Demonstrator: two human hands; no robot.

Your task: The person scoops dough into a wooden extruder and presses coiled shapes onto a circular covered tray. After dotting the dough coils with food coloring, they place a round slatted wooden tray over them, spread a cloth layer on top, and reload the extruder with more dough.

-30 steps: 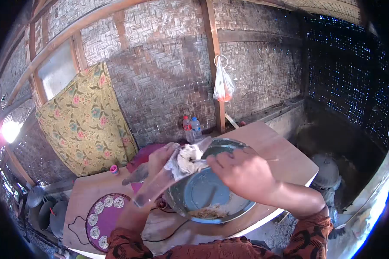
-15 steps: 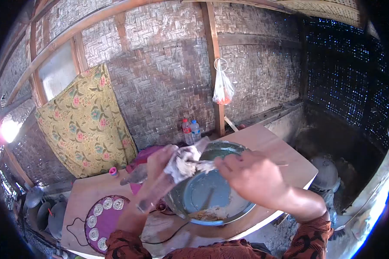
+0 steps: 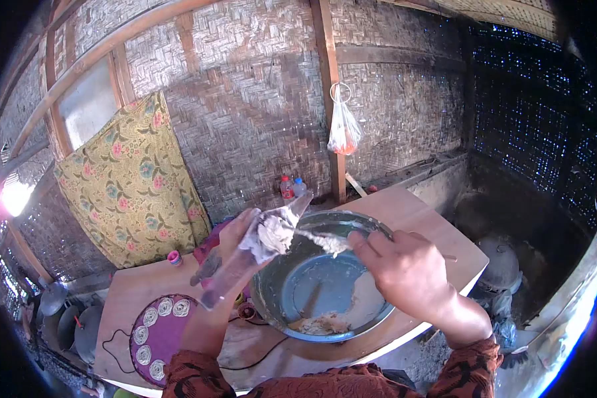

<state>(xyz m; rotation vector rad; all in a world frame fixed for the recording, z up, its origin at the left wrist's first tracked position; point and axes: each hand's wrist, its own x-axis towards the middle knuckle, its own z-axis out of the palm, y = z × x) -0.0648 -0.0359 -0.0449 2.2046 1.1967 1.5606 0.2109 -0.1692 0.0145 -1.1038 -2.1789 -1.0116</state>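
Note:
My left hand [image 3: 233, 233] is closed around a long, pale, two-armed tool [image 3: 223, 286], held tilted above the basin's left side. White dough [image 3: 275, 233] is heaped at the tool's middle. Between the fingers of my right hand [image 3: 408, 268] is a thin stick-like utensil [image 3: 450, 257]; its handle sticks out to the right. A lump of sticky dough [image 3: 331, 244] clings to its other end, just right of the tool. Below both hands sits a wide metal basin [image 3: 265, 312], with dough smeared along its near wall. My palm hides part of the utensil.
On the wooden table [image 3: 129, 292], a round purple tray [image 3: 169, 338] at left holds several coiled dough rounds. A small pink cup [image 3: 174, 258] and two bottles [image 3: 286, 188] stand farther back. A dark cable [image 3: 259, 358] crosses the near side. A plastic bag [image 3: 343, 129] hangs from the post.
My right hand has moved slightly right and down, drawing the utensil away from the tool. More dough on the utensil now shows between the hands.

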